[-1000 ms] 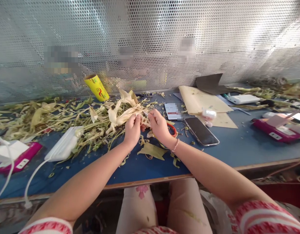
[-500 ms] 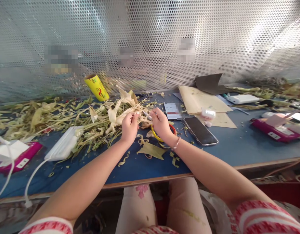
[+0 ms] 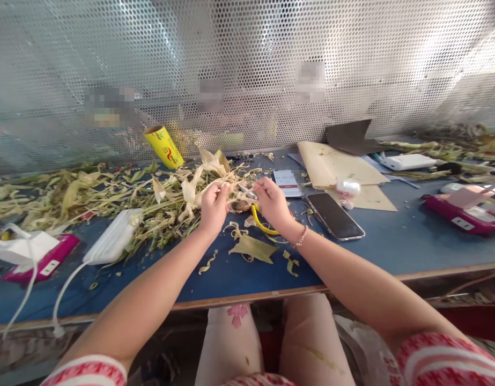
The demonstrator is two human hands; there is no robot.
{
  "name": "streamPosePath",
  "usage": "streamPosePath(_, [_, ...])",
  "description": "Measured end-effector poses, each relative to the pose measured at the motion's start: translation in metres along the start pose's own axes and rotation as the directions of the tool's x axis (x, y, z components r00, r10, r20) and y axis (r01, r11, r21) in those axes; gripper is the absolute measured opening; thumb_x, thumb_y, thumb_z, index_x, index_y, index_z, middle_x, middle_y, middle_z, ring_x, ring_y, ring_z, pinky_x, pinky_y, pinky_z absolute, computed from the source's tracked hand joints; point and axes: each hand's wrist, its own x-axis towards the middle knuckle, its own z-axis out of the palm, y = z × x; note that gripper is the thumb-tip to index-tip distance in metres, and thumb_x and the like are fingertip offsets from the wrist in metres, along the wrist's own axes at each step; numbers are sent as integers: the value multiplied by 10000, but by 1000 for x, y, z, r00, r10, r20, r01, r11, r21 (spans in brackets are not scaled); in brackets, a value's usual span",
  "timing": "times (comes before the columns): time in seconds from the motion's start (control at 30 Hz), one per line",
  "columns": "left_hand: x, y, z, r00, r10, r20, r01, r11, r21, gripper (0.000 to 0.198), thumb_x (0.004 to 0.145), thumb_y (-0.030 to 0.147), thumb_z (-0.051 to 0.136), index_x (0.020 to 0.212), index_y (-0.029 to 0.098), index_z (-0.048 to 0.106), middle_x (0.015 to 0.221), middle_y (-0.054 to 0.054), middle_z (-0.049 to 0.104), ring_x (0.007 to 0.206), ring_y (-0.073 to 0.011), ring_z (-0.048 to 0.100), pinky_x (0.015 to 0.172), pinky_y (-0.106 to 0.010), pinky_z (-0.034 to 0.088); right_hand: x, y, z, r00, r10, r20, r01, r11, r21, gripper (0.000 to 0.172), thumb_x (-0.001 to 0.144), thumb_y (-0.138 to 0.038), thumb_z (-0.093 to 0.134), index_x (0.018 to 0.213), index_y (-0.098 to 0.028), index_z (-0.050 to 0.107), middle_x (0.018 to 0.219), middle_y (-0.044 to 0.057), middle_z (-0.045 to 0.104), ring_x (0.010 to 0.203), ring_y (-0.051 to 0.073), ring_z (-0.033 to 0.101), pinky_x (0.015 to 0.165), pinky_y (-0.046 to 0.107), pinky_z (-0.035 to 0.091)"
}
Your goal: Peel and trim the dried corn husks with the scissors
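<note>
My left hand is closed in a pinch at the front of a heap of dried husks and stalks. What its fingertips hold is too small to make out. Just to its right, my right hand has its fingers closed on a thin silvery pointed tool, its tip directed at the left fingertips. A brownish round piece lies between the hands. Below the right hand sits a yellow ring, partly covered by it. Husk scraps are scattered in front.
A yellow cardboard tube leans near the perforated metal panel. Right of my hands lie a phone, a card-like screen, brown paper and an earbud case. A white power strip and magenta tissue packs lie toward the sides.
My right hand has moved slightly right, away from the left hand, so the gap between them is wider. The view has shifted a little; the left hand keeps its pinch.
</note>
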Motion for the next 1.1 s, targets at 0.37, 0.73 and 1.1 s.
streamPosePath(0.37, [-3,-2,8,1000,28,-9,-29,990,-140,401,706,509,609,618,199,371,406,97,264,318,-37,249,340,-199,200,14,12,-2,976,206,66,-215,958,189,263,774,-445,497,675,-227,388,452,-100,229,356,53,228,356,208,215])
streamPosePath(0.73, [1,-11,3,994,-17,-107,5,994,-112,415,717,521,594,635,201,343,465,92,261,337,-30,265,348,-201,200,10,16,-1,966,233,112,-251,950,188,333,770,-536,464,687,-217,415,458,-89,341,383,69,346,395,213,287])
streamPosePath(1.1, [-2,-10,1,981,22,-193,-9,998,69,384,772,540,512,652,212,353,437,89,302,330,-55,324,361,-208,231,7,10,-3,972,-191,140,232,884,-406,201,849,-327,408,797,-220,570,841,55,582,859,201,497,834,358,335])
